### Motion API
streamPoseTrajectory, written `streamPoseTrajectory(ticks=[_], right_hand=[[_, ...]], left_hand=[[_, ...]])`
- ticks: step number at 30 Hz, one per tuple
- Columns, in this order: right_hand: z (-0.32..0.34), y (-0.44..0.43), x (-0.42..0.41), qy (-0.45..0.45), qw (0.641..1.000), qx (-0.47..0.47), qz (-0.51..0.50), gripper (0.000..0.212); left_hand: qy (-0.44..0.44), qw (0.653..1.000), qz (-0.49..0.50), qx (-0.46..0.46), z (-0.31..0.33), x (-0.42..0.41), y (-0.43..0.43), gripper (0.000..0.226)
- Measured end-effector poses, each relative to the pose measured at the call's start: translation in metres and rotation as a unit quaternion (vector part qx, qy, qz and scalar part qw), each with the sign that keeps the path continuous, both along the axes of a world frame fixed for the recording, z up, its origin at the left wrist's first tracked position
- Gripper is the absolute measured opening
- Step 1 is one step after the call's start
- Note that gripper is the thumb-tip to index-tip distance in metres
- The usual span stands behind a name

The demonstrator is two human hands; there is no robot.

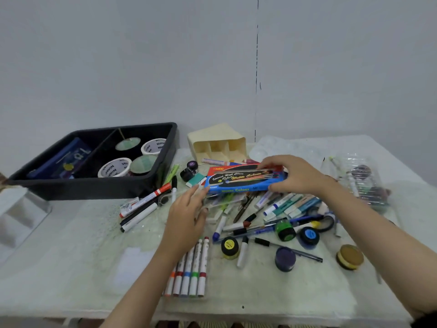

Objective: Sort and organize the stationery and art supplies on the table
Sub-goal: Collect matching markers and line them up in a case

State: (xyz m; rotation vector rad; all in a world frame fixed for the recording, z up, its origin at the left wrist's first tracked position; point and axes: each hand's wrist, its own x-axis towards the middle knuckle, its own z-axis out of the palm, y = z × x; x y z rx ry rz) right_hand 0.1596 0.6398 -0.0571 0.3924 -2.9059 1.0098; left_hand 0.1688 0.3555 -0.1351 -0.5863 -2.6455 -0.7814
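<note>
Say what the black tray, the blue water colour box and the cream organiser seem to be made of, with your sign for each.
The black tray: likely moulded plastic, matt; rounded rim, one-piece divider. The blue water colour box: probably printed card, slightly glossy; flat panels, crisp edges. The cream organiser: seemingly plastic, dull; thin even compartment walls, though card is possible.

Tray (94, 188): black plastic, smooth, faint sheen. Paint box (243, 182): glossy printed card. Pen holder (212, 136): cream plastic, matt. Tape rolls (110, 167): white, paper-like, dull. Markers (189, 276): smooth white plastic barrels. Pouch (365, 185) at right: clear, shiny plastic film. Bench (71, 256) cover: pale, mottled, rough-looking, matt.
</note>
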Motion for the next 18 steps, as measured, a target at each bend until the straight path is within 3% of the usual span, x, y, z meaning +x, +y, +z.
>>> streamPoseTrajectory(ticks=[5, 7, 9, 12, 15, 18], right_hand=[[-0.02, -0.008, -0.015, 0.019, 0.984, 0.177, -0.006, 0.058], [-0.024, -0.005, -0.015, 0.071, 0.982, 0.168, -0.047, 0.052], [-0.025, 0.004, -0.013, 0.115, 0.979, 0.138, -0.1, 0.039], [-0.026, 0.02, -0.008, 0.112, 0.964, 0.198, -0.137, 0.023], [-0.029, 0.031, -0.002, 0.058, 0.956, 0.265, -0.115, 0.022], [-0.035, 0.034, 0.001, 0.038, 0.947, 0.304, -0.093, 0.027]], left_hand=[[-0.019, 0.99, -0.041, -0.13, 0.001, -0.007, 0.007, 0.053], [-0.006, 0.988, -0.03, -0.149, 0.001, -0.011, 0.011, 0.054], [0.007, 0.987, 0.0, -0.16, 0.003, -0.014, 0.014, 0.05], [0.029, 0.984, 0.034, -0.17, 0.005, -0.014, 0.023, 0.044], [0.034, 0.988, 0.053, -0.143, 0.011, -0.015, 0.035, 0.036], [0.058, 0.992, 0.006, -0.109, 0.019, -0.019, 0.052, 0.03]])
